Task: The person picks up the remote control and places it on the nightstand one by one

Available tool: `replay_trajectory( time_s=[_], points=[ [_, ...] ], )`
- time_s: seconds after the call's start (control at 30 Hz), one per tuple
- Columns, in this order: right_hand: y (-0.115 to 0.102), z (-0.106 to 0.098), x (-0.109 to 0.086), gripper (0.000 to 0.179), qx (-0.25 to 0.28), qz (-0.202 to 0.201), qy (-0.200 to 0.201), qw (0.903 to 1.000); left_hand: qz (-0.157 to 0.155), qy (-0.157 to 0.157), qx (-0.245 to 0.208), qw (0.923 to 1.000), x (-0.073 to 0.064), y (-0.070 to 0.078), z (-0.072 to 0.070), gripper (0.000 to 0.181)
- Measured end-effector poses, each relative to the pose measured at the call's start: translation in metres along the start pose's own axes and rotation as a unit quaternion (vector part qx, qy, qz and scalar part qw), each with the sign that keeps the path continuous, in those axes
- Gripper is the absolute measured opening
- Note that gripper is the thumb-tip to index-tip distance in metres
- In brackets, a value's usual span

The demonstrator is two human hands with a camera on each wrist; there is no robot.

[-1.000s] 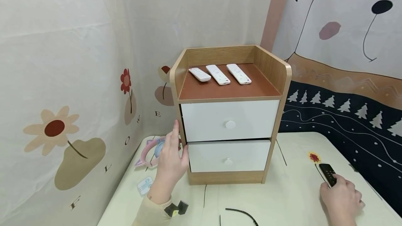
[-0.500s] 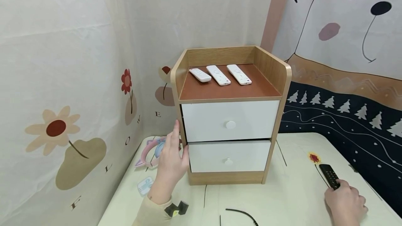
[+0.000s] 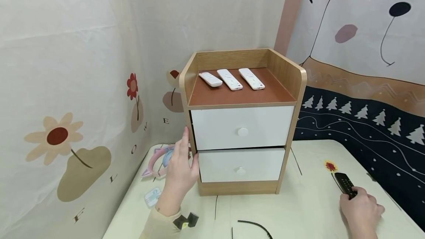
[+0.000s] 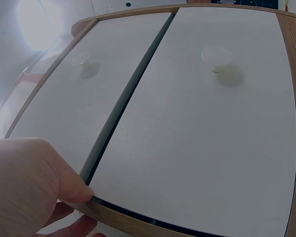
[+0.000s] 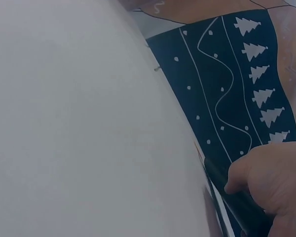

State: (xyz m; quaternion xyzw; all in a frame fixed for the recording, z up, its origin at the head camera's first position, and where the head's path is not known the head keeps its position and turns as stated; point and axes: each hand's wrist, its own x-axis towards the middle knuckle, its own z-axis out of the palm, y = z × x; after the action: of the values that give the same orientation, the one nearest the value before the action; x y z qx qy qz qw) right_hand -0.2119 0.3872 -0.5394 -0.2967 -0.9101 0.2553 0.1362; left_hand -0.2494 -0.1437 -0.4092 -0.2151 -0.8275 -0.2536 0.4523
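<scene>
My right hand (image 3: 362,208) grips a black remote control (image 3: 345,185) by its near end, low over the right side of the table. In the right wrist view, the thumb lies along the dark remote (image 5: 239,205). At the left, my left hand (image 3: 180,170) rests on the side of a small wooden cabinet (image 3: 238,188), fingers straight up its side panel. The left wrist view has the thumb (image 4: 75,187) at the front edge, by the gap between two white drawers. Three white remotes (image 3: 230,79) lie side by side on the cabinet's brown top.
A pink headband-like item (image 3: 154,162) and a small clear case (image 3: 152,197) lie left of the cabinet. Both drawers, the upper (image 3: 216,128) and lower (image 3: 216,165), are closed. Printed cloth (image 3: 83,65) hangs around the pale table (image 3: 299,209).
My right hand drew the black remote slightly toward me, then shifted slightly back. The left hand stays at the cabinet's side, and the white remotes have not moved.
</scene>
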Motion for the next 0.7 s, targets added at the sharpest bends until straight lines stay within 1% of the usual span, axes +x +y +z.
replay_trajectory(
  time_s=[0.13,0.2,0.3,0.43,0.5,0.57,0.63,0.7],
  points=[
    [-0.007,-0.001,-0.002,0.058,0.018,-0.004,0.008,0.9998,0.000,0.000,0.002,1.0000,-0.001,-0.001,0.000,0.099],
    [-0.012,-0.001,-0.003,0.057,0.033,-0.016,0.020,0.9991,0.001,0.000,0.003,1.0000,-0.001,-0.001,0.000,0.099],
    [-0.022,-0.003,-0.008,0.055,0.064,-0.052,0.051,0.9953,0.002,0.001,0.003,1.0000,-0.001,-0.001,0.000,0.100],
    [-0.040,-0.007,-0.018,0.049,0.109,-0.101,0.094,0.9843,0.004,0.001,0.002,1.0000,0.000,0.000,0.000,0.100],
    [-0.051,-0.010,-0.024,0.045,0.128,-0.121,0.118,0.9772,0.005,0.001,0.002,1.0000,0.000,0.000,0.000,0.099],
    [-0.061,-0.012,-0.030,0.042,0.153,-0.147,0.151,0.9654,0.004,0.000,0.004,1.0000,0.000,0.000,0.000,0.099],
    [-0.072,-0.014,-0.036,0.039,0.180,-0.172,0.188,0.9501,0.002,0.001,0.005,1.0000,0.000,0.000,0.000,0.099],
    [-0.085,-0.018,-0.041,0.035,0.208,-0.201,0.222,0.9313,0.001,0.002,0.005,1.0000,0.000,0.000,0.000,0.099]
  ],
)
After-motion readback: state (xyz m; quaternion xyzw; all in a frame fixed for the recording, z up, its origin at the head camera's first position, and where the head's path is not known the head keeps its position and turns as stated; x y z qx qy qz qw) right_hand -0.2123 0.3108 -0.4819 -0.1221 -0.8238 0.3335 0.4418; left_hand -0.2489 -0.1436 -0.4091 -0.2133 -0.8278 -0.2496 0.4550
